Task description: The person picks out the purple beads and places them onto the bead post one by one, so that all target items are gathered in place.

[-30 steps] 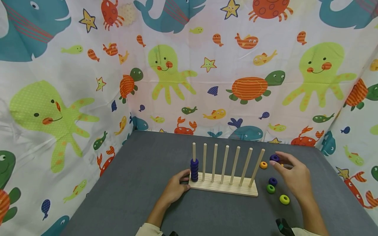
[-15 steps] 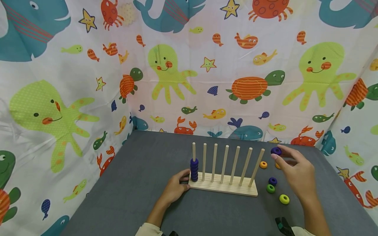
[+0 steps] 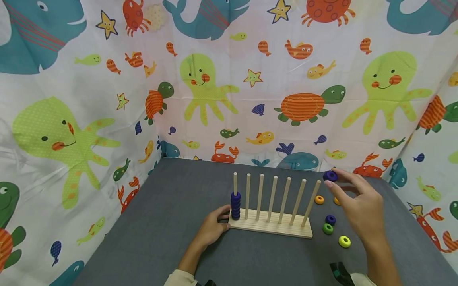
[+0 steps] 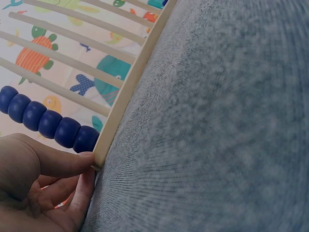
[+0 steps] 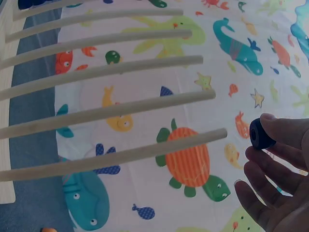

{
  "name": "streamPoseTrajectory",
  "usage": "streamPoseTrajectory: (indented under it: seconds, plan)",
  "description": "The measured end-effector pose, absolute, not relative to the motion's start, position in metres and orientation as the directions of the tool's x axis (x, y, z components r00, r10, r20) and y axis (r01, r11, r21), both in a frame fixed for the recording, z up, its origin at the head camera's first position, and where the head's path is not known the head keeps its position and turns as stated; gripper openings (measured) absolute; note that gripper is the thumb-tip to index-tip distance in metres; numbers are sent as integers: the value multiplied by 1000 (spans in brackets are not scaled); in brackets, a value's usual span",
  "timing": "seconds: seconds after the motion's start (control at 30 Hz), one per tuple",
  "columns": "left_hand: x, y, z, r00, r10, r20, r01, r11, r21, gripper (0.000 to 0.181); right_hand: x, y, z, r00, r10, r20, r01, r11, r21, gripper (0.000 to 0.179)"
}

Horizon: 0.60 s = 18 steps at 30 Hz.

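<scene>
A wooden peg rack (image 3: 266, 228) with several upright pegs stands on the grey table. On its leftmost peg is a stack of dark blue beads (image 3: 235, 206); the other pegs are bare. My left hand (image 3: 210, 229) holds the rack's left end, with the thumb (image 4: 72, 163) against the base beside the lowest bead. Up past the rightmost peg, my right hand (image 3: 363, 208) pinches one dark blue bead (image 3: 330, 176) between thumb and fingers. In the right wrist view this bead (image 5: 260, 134) is apart from the peg tips, its hole partly visible.
Right of the rack lie loose beads: an orange one (image 3: 319, 200), a second orange one (image 3: 336, 201) partly hidden by the right hand, a blue one (image 3: 330, 220), a green one (image 3: 327, 228) and a yellow one (image 3: 344, 241). A sea-animal curtain (image 3: 222, 139) surrounds the table.
My right hand has lifted the blue bead higher, moving it slightly right and then back left toward the pegs. The left hand and the rack have stayed put.
</scene>
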<state>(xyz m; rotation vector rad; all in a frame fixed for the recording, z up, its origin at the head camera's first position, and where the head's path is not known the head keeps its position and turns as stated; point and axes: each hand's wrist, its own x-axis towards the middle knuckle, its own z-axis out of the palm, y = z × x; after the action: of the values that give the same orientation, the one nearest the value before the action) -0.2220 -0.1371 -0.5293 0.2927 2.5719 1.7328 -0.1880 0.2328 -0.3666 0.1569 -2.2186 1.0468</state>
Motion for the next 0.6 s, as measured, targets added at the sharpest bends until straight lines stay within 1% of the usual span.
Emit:
streamPoseTrajectory:
  seconds: [0.2, 0.33, 0.43, 0.6]
  plan:
    - [-222, -137, -530, -982, 171, 82, 141, 368, 919, 64, -183, 220, -357, -779, 128, 614, -388, 672, -631, 45]
    - [-221, -137, -529, -982, 170, 85, 143, 369, 918, 64, -183, 211, -356, -777, 92, 623, -427, 650, -629, 44]
    - [-221, -136, -529, -982, 170, 84, 143, 371, 918, 64, -186, 206, -356, -767, 57, 640, -473, 624, -622, 44]
    - [-221, -136, -528, -981, 177, 81, 142, 366, 920, 64, -191, 197, -358, -733, -6, 680, -543, 608, -579, 44]
